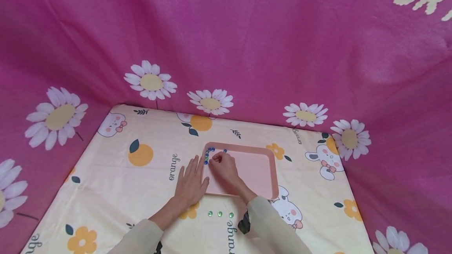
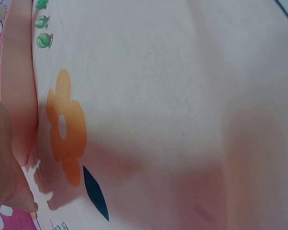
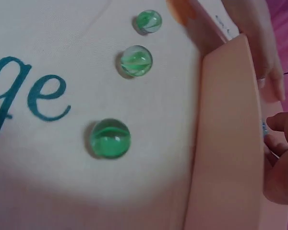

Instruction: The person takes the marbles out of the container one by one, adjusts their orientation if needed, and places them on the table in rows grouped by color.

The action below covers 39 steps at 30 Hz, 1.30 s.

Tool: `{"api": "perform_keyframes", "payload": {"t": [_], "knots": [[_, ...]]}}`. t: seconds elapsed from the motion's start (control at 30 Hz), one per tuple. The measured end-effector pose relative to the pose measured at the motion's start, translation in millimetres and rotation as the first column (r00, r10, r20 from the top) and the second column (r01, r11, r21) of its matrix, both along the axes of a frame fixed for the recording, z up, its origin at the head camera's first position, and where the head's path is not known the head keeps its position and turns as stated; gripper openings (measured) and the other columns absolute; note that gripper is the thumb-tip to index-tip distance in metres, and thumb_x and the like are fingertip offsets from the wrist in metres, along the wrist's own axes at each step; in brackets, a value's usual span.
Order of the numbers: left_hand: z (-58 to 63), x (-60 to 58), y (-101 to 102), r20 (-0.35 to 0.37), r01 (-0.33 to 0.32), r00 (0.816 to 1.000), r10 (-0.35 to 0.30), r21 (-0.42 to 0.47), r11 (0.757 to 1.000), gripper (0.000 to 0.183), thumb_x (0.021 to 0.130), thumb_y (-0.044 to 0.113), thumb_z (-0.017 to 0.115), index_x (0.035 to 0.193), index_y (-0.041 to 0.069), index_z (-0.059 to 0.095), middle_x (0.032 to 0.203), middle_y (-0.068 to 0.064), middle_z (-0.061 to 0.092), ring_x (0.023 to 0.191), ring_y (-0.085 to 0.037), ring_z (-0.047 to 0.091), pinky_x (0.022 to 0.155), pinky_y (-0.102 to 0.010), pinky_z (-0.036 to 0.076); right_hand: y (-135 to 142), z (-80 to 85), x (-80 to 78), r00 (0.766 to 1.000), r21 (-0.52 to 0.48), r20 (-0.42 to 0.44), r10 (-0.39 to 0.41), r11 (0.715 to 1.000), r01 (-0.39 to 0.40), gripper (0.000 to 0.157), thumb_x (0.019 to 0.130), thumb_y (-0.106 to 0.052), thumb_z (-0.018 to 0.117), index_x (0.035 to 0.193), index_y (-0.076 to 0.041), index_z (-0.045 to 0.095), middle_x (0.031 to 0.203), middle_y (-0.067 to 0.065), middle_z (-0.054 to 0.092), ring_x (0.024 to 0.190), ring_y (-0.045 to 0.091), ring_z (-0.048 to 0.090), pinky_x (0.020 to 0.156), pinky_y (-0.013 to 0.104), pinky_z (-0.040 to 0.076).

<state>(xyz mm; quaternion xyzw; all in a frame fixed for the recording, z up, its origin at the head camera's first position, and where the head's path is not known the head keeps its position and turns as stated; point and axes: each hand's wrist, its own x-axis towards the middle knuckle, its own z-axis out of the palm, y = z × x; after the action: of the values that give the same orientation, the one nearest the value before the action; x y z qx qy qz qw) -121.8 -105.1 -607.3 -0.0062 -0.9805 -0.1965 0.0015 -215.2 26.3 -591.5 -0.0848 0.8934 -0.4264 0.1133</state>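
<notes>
A pink rectangular tray (image 1: 273,167) lies on the table. Along its left side and far left corner sit several small blue and green marbles (image 1: 206,162), and a blue marble (image 1: 225,151) is apart at the far wall. My left hand (image 1: 191,183) rests with straight fingers along the tray's left edge. Inside the tray, my right hand (image 1: 225,167) has curled fingers near the row's close end. In the right wrist view its fingertips pinch a small glassy marble (image 3: 264,128), mostly hidden by the tray wall.
Three green marbles (image 1: 220,214) stand in a row on the patterned tablecloth (image 1: 141,183) in front of the tray. A pink curtain (image 1: 247,50) with daisies hangs behind the table and on both sides.
</notes>
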Motion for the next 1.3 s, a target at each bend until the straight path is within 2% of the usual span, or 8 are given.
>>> {"api": "perform_keyframes", "payload": {"t": [0.1,0.4,0.7,1.0,1.3], "knots": [[0.0,-0.7,0,0.010,-0.003,1.000,0.003,0.003,1.000,0.075,0.101,0.041,0.049,0.160,0.009,0.018,0.164,-0.015,0.020,0.149,-0.032,0.019,0.119,-0.056,0.014,-5,-4.8,-3.3,1.000,-0.001,-0.011,0.004,1.000,-0.004,0.011,0.093,-0.015,0.070,0.097,-0.005,0.071,0.082,0.000,0.066,0.076,0.014,0.058,0.072,0.027,0.053],[0.9,-1.0,0,0.013,-0.011,1.000,0.010,0.011,1.000,0.073,0.101,0.041,0.048,0.160,0.008,0.020,0.164,-0.014,0.020,0.150,-0.032,0.018,0.119,-0.056,0.013,-12,-5.3,-6.0,0.998,0.013,-0.063,0.031,0.999,-0.030,0.009,0.090,-0.013,0.073,0.093,-0.004,0.073,0.077,-0.002,0.065,0.070,0.012,0.056,0.065,0.025,0.049],[-0.4,-0.1,0,0.002,-0.006,1.000,0.006,0.010,1.000,0.073,0.101,0.041,0.049,0.160,0.009,0.019,0.164,-0.014,0.021,0.149,-0.032,0.019,0.119,-0.056,0.014,-15,-5.1,-5.7,0.999,0.049,-0.041,0.023,0.999,-0.021,0.012,0.092,-0.018,0.073,0.093,-0.006,0.075,0.077,-0.002,0.067,0.073,0.014,0.058,0.069,0.027,0.050],[-0.9,-0.1,-1,-0.014,-0.001,1.000,0.001,0.012,1.000,0.073,0.101,0.040,0.050,0.160,0.008,0.021,0.163,-0.015,0.021,0.149,-0.033,0.020,0.118,-0.057,0.016,-17,-8.5,-9.0,0.998,0.075,-0.062,0.019,0.997,-0.014,0.012,0.091,-0.017,0.074,0.091,-0.006,0.076,0.077,-0.001,0.068,0.073,0.013,0.058,0.072,0.028,0.052],[-1.1,0.1,0,-0.007,-0.003,1.000,0.003,0.010,1.000,0.073,0.101,0.040,0.049,0.160,0.009,0.021,0.163,-0.015,0.021,0.149,-0.032,0.020,0.118,-0.057,0.015,-17,-5.8,-9.1,0.999,0.056,-0.050,0.002,0.998,0.001,0.011,0.090,-0.016,0.074,0.088,-0.006,0.077,0.077,0.000,0.069,0.074,0.015,0.059,0.072,0.029,0.052]]}}
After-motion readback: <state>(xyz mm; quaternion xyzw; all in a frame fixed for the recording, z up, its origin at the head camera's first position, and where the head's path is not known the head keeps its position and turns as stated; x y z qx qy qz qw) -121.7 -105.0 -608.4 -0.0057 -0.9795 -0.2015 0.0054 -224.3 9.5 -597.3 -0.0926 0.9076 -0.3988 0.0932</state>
